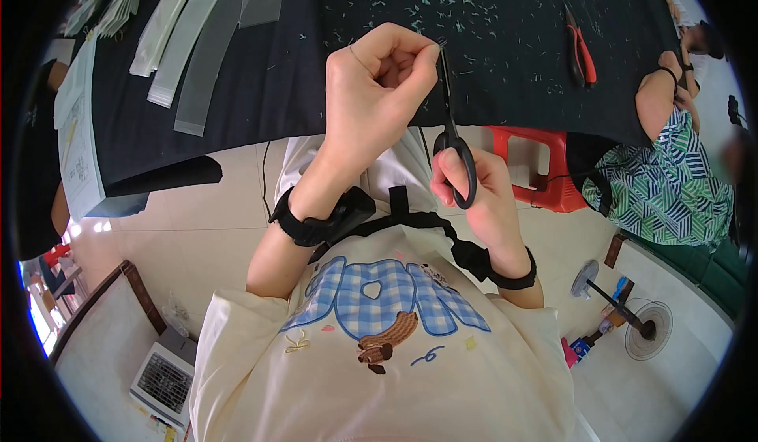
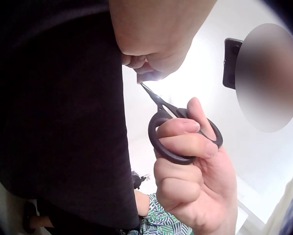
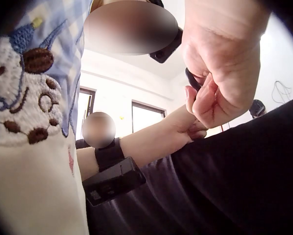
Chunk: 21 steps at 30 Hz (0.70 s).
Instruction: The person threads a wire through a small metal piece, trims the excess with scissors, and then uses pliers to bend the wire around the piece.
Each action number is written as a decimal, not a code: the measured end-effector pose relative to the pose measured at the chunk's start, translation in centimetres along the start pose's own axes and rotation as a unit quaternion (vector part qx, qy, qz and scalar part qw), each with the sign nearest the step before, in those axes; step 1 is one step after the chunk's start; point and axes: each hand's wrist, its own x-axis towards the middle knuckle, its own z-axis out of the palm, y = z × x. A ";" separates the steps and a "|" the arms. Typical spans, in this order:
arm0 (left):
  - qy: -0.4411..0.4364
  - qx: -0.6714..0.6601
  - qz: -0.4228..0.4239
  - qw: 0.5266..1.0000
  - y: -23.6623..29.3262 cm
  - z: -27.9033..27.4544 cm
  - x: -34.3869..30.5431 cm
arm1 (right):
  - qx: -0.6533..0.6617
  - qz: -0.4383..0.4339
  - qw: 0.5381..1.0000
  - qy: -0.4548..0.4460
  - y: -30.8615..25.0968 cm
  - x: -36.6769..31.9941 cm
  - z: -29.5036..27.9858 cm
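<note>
My right hand [image 1: 488,193] holds a pair of scissors [image 1: 451,126] with dark blades and black loop handles, thumb and fingers through the loops. The blades point away from me, up to the fingertips of my left hand [image 1: 371,86]. Thumb and index finger of that hand pinch a tiny piece right at the scissor tips, too small to tell its kind. In the left wrist view the scissors [image 2: 161,105] have their blades nearly together. The right wrist view shows my right hand [image 3: 225,73] hiding most of the scissors.
Small green clippings [image 1: 466,27] lie scattered over the black tablecloth [image 1: 505,98]. Clear plastic strips [image 1: 209,75] lie at the left, red-handled pliers [image 1: 583,51] at the right. A red stool [image 1: 557,193] stands below the table edge. Another person in patterned shorts [image 1: 671,181] sits at the right.
</note>
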 end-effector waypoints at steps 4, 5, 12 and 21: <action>0.001 -0.001 0.001 1.000 0.1 0.0 0.0 | -0.001 0.005 1.000 -0.006 0.1 0.0 -0.2; 0.001 -0.001 0.001 1.000 0.0 0.0 0.0 | 0.001 0.005 1.000 -0.006 0.0 0.0 -0.2; -0.006 -0.007 -0.007 1.000 0.2 -0.1 0.0 | 0.030 -0.053 0.997 0.041 -0.2 -0.2 -0.1; -0.039 -0.017 -0.001 0.999 0.1 -0.3 0.0 | -0.054 -0.214 0.965 0.141 -2.8 2.8 -0.6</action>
